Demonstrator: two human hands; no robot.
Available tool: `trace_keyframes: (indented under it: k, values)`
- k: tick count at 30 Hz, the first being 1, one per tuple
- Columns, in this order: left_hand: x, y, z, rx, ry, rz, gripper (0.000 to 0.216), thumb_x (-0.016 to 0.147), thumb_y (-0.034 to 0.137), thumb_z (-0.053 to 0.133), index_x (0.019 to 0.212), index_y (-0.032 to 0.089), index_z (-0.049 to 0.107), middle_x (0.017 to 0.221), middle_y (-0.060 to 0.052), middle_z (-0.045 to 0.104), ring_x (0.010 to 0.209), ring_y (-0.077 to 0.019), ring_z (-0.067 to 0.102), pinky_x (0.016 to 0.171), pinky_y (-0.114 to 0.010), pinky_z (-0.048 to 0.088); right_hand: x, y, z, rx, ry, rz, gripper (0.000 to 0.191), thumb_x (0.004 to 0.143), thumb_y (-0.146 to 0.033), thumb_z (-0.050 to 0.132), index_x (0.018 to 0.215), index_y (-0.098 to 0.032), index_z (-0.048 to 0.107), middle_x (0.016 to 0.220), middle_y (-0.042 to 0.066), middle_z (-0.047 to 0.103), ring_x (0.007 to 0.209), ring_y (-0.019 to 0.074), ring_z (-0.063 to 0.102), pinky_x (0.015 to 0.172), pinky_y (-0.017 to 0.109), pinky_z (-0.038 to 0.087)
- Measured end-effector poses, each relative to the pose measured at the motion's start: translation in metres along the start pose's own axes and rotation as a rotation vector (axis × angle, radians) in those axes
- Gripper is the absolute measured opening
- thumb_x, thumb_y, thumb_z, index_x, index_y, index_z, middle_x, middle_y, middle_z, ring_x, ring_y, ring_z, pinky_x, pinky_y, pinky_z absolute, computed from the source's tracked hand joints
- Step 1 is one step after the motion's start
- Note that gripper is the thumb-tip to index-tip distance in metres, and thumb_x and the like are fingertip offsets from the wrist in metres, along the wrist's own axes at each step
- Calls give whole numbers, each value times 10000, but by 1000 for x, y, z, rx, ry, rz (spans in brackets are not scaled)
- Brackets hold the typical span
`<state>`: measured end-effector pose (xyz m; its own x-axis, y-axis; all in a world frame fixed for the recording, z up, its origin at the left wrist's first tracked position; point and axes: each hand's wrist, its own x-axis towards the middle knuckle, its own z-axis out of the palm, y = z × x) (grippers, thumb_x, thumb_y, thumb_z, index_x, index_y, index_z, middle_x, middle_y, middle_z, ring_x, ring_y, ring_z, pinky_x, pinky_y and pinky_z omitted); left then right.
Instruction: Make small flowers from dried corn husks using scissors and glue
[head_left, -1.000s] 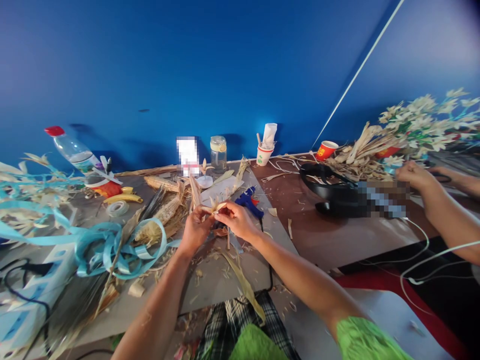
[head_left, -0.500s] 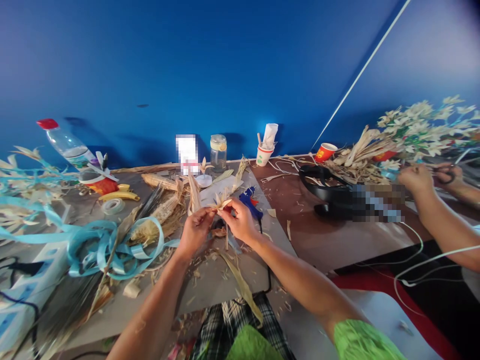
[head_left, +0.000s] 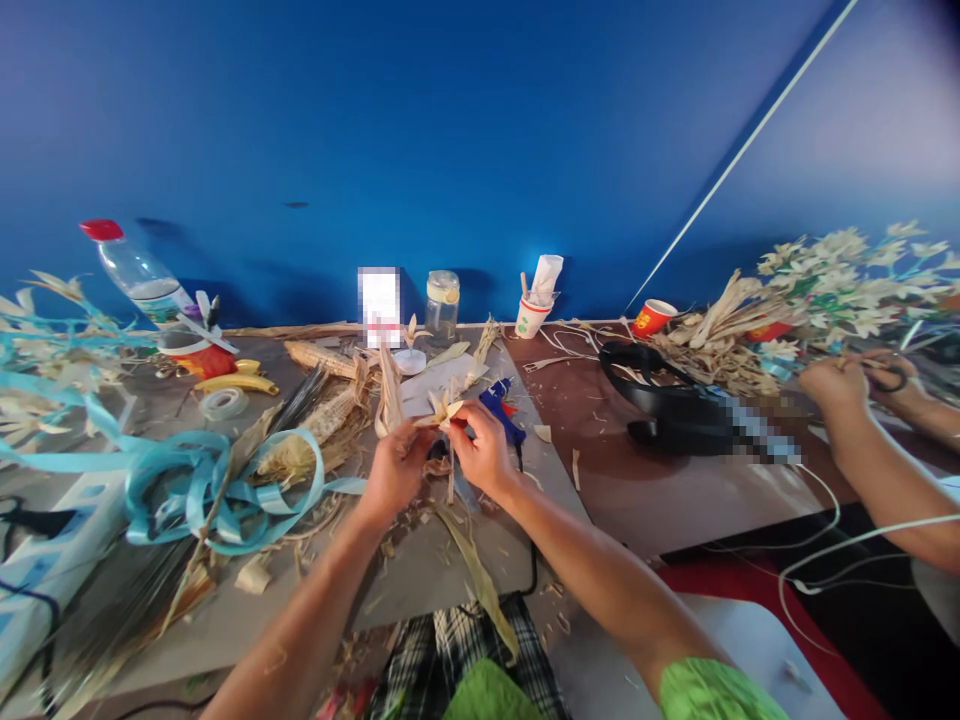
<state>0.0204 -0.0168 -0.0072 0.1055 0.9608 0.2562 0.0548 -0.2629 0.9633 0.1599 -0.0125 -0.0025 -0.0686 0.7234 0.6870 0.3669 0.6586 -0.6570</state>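
Above the grey board, my left hand (head_left: 397, 462) and my right hand (head_left: 481, 447) meet with fingertips pinched on a small corn husk flower (head_left: 441, 408). Its pale, pointed petals spread upward between them, and a thin stem hangs below. My fingers hide its base. A blue glue gun (head_left: 501, 408) lies just right of my right hand. Dried corn husks (head_left: 388, 392) stand past my left hand, beside corn cobs (head_left: 326, 415). Below my hands a long husk strip (head_left: 478, 570) hangs over the board's near edge.
Light-blue ribbon (head_left: 202, 495) lies in loops at left, near a white power strip (head_left: 56, 545). Cups, a red-capped bottle (head_left: 142, 275) and a jar (head_left: 442, 305) stand along the wall. At right, a co-worker's hands (head_left: 836, 385) hold scissors beside a black headset (head_left: 667, 400).
My hands stay pinched on the husk flower, whose petals now stand a little more upright. The whole view has shifted slightly.
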Motion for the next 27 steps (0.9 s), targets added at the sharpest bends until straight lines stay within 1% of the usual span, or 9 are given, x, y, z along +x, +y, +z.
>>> trace_keyframes:
  k: [2, 5, 8, 11, 13, 16, 20, 22, 27]
  values:
    - [-3, -1, 3, 116, -31, 72, 203, 814, 261, 529, 932, 169, 666, 916, -59, 678, 870, -191, 597, 818, -313, 455, 1, 0, -1, -33, 33, 19, 77, 833, -174, 524, 758, -189, 526, 761, 37, 570, 760, 150, 551, 691, 267, 446]
    - [-5, -4, 6, 154, -69, 131, 255, 818, 260, 527, 1020, 175, 657, 1045, -87, 658, 1006, -225, 574, 927, -362, 416, 0, 1, -2, -71, 74, 47, 54, 835, -186, 518, 782, -189, 531, 772, 38, 581, 758, 150, 556, 683, 265, 445]
    - [-7, -7, 7, 62, -108, 112, 331, 805, 275, 562, 1116, 185, 629, 1194, -97, 610, 1159, -241, 507, 1040, -401, 325, -1, 2, -3, -79, 95, 79, 65, 841, -203, 513, 783, -189, 538, 779, 40, 594, 767, 153, 565, 695, 269, 446]
    - [-7, -10, 5, -123, -183, 17, 405, 788, 303, 603, 1181, 205, 601, 1300, -88, 546, 1231, -241, 456, 1068, -396, 292, 0, 3, -4, -67, 110, 90, 73, 843, -221, 520, 781, -191, 546, 773, 35, 599, 761, 152, 568, 703, 271, 449]
    - [-5, -11, 3, -263, -194, -77, 393, 771, 333, 627, 1141, 200, 631, 1271, -94, 571, 1202, -249, 487, 1043, -391, 325, 0, 3, -4, -55, 113, 85, 76, 842, -225, 521, 780, -191, 550, 767, 31, 597, 756, 150, 565, 706, 272, 448]
    - [0, -11, -2, -425, -75, -179, 358, 751, 378, 644, 1049, 182, 677, 1143, -99, 650, 1087, -242, 567, 977, -372, 385, 1, 4, -4, -6, 91, 76, 80, 840, -222, 521, 773, -187, 550, 772, 32, 589, 755, 147, 555, 708, 270, 444]
    - [6, -7, -6, -443, 52, -171, 364, 722, 373, 675, 1023, 169, 682, 1083, -94, 673, 1041, -215, 579, 928, -328, 406, 0, 7, -2, 118, 10, 116, 73, 831, -235, 536, 781, -187, 560, 799, 33, 576, 737, 137, 536, 688, 261, 441]
    - [6, -4, -6, -429, 43, -189, 305, 704, 347, 697, 949, 166, 697, 997, -74, 695, 961, -194, 602, 893, -311, 419, -1, 8, -1, 172, -26, 151, 85, 824, -256, 551, 773, -190, 566, 794, 28, 564, 735, 136, 530, 689, 261, 443]
    - [4, 2, -6, -576, -96, -291, 167, 675, 283, 732, 761, 153, 672, 776, -26, 693, 768, -145, 621, 798, -285, 447, 0, 8, 1, 284, -92, 271, 141, 805, -329, 578, 763, -195, 577, 768, 12, 540, 713, 129, 526, 664, 248, 455]
